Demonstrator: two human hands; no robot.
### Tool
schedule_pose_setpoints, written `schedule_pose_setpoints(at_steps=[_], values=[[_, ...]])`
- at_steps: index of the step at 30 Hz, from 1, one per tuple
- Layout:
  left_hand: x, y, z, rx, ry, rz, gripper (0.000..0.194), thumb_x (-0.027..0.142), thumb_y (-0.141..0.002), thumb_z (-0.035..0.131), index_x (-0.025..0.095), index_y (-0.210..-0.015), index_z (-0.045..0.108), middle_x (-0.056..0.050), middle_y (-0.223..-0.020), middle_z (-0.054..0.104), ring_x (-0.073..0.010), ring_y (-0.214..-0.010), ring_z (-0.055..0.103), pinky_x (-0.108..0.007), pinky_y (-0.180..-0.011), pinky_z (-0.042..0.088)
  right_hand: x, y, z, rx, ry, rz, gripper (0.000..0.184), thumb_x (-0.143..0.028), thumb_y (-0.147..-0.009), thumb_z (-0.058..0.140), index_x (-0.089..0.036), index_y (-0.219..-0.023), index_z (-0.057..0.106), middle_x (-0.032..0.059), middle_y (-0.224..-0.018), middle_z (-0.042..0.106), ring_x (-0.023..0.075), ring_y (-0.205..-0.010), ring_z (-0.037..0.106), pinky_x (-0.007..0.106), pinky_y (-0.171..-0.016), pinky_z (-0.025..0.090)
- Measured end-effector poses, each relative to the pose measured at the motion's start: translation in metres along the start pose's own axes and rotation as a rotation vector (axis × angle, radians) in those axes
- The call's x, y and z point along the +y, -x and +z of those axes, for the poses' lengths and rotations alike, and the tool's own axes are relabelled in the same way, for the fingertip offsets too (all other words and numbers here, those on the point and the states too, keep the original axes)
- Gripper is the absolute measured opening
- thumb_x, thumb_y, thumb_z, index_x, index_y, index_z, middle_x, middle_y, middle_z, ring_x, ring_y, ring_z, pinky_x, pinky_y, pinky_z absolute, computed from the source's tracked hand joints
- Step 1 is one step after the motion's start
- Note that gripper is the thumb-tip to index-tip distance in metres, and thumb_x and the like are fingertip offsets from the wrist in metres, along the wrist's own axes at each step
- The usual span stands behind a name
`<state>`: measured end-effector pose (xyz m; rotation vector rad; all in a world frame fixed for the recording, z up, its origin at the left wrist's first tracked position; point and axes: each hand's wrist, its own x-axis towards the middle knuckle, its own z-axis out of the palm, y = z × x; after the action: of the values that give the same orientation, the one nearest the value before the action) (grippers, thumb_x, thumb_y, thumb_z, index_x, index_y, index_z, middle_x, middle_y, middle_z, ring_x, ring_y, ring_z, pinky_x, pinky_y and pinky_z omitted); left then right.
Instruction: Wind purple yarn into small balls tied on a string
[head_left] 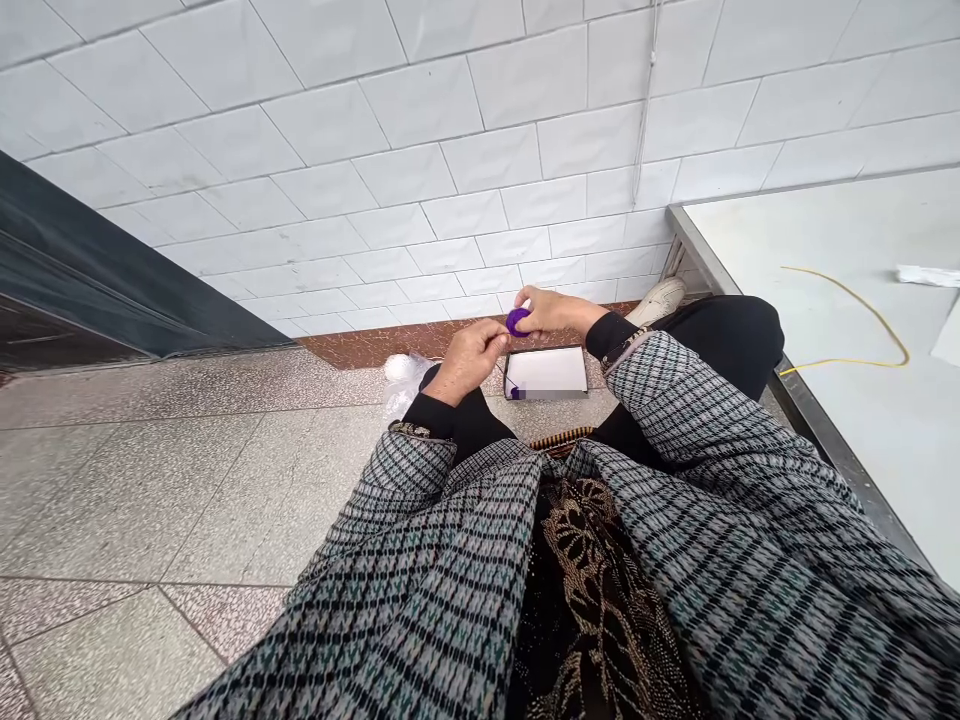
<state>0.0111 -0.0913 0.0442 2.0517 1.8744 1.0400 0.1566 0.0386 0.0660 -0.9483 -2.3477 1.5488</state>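
My right hand [551,310] pinches a small round purple object [517,320] in front of me, above my knees. My left hand [469,358] is closed just beside it, its fingertips pinched on what looks like a thin thread coming off the purple object. Both hands meet over a flat rectangular box [546,373] with a pale face that lies on the floor. My sleeves are a dark checked weave.
A crumpled clear plastic bag [401,380] lies on the floor left of my knee. A light table [862,330] with a yellow cord [862,300] stands at the right. A white tiled wall rises ahead. A shoe [660,298] shows near the table leg.
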Motion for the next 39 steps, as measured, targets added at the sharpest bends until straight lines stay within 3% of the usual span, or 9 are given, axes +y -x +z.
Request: schedule_pose_setpoints(at_steps=[4, 7, 12, 16, 22, 27, 32, 35, 39], values=[[-0.009, -0.008, -0.007, 0.12, 0.065, -0.103, 0.017, 0.025, -0.084, 0.052, 0.016, -0.078, 0.064, -0.002, -0.077, 0.064, -0.016, -0.075, 0.056, -0.028, -0.074, 0.044, 0.005, 0.006, 0.002, -0.322, -0.212, -0.07, 0.032, -0.002, -0.078, 0.07, -0.018, -0.101, 0.055, -0.0002, -0.076, 0.063, 0.0075, -0.05, 0.056, 0.017, -0.044, 0.046], [-0.021, -0.009, 0.002, 0.15, 0.172, -0.241, 0.018, 0.028, -0.084, 0.052, 0.016, -0.079, 0.065, 0.001, -0.067, 0.058, -0.014, -0.066, 0.05, -0.025, -0.065, 0.041, 0.001, 0.012, 0.002, -0.372, -0.475, -0.11, 0.03, 0.0, -0.079, 0.066, -0.018, -0.1, 0.054, 0.0008, -0.086, 0.064, 0.0063, -0.056, 0.06, 0.016, -0.051, 0.052], [-0.026, -0.003, 0.028, 0.088, 0.325, -0.312, 0.023, 0.033, -0.083, 0.058, 0.013, -0.087, 0.069, 0.001, -0.065, 0.059, -0.0129, -0.061, 0.048, -0.025, -0.062, 0.04, -0.01, 0.015, -0.003, -0.369, -0.641, -0.095, 0.024, -0.001, -0.086, 0.059, -0.016, -0.104, 0.052, 0.0023, -0.085, 0.067, 0.0088, -0.062, 0.065, 0.02, -0.062, 0.059], [-0.014, 0.002, 0.034, -0.037, 0.27, -0.21, 0.022, 0.031, -0.085, 0.054, 0.014, -0.079, 0.067, 0.001, -0.067, 0.061, -0.0135, -0.065, 0.052, -0.025, -0.067, 0.043, -0.013, 0.012, -0.004, -0.294, -0.643, -0.082, 0.017, -0.002, -0.089, 0.057, -0.014, -0.098, 0.052, 0.0007, -0.074, 0.065, 0.0097, -0.061, 0.065, 0.024, -0.067, 0.061], [-0.004, 0.001, 0.011, -0.05, 0.019, 0.0, 0.021, 0.027, -0.086, 0.051, 0.016, -0.074, 0.065, -0.004, -0.079, 0.067, -0.0173, -0.078, 0.059, -0.029, -0.077, 0.045, -0.006, 0.002, -0.002, 0.075, -0.16, 0.025, 0.029, -0.004, -0.084, 0.071, -0.017, -0.097, 0.049, -0.0036, -0.057, 0.059, 0.0086, -0.044, 0.053, 0.016, -0.041, 0.043], [-0.012, -0.005, -0.007, 0.158, 0.055, -0.088, 0.017, 0.027, -0.084, 0.053, 0.017, -0.081, 0.067, -0.005, -0.086, 0.069, -0.0186, -0.085, 0.061, -0.031, -0.083, 0.048, -0.002, 0.01, 0.0, -0.291, -0.296, 0.045, 0.015, -0.01, -0.085, 0.072, -0.015, -0.091, 0.059, -0.001, -0.062, 0.06, 0.0062, -0.045, 0.052, 0.014, -0.042, 0.045], [-0.02, -0.006, 0.011, 0.157, 0.31, -0.258, 0.022, 0.034, -0.083, 0.055, 0.016, -0.084, 0.067, 0.0, -0.07, 0.062, -0.0144, -0.068, 0.054, -0.026, -0.068, 0.045, -0.005, 0.013, -0.004, -0.352, -0.642, -0.03, 0.017, -0.007, -0.087, 0.067, -0.015, -0.099, 0.058, 0.0009, -0.075, 0.065, 0.0073, -0.055, 0.062, 0.016, -0.053, 0.055], [-0.016, -0.003, 0.026, 0.095, 0.332, -0.26, 0.023, 0.035, -0.085, 0.054, 0.015, -0.079, 0.065, 0.002, -0.062, 0.056, -0.0125, -0.061, 0.048, -0.024, -0.062, 0.041, -0.013, 0.011, -0.005, -0.263, -0.726, -0.053, 0.013, -0.005, -0.09, 0.06, -0.014, -0.099, 0.056, 0.0014, -0.072, 0.065, 0.0086, -0.057, 0.063, 0.021, -0.06, 0.059], [-0.003, 0.001, 0.031, -0.024, 0.244, -0.132, 0.023, 0.032, -0.088, 0.052, 0.016, -0.077, 0.064, -0.001, -0.073, 0.063, -0.0144, -0.071, 0.055, -0.026, -0.072, 0.044, -0.019, 0.005, -0.003, 0.011, -0.735, -0.05, 0.013, -0.007, -0.092, 0.057, -0.016, -0.099, 0.049, -0.0005, -0.069, 0.063, 0.0075, -0.054, 0.061, 0.02, -0.058, 0.056]])
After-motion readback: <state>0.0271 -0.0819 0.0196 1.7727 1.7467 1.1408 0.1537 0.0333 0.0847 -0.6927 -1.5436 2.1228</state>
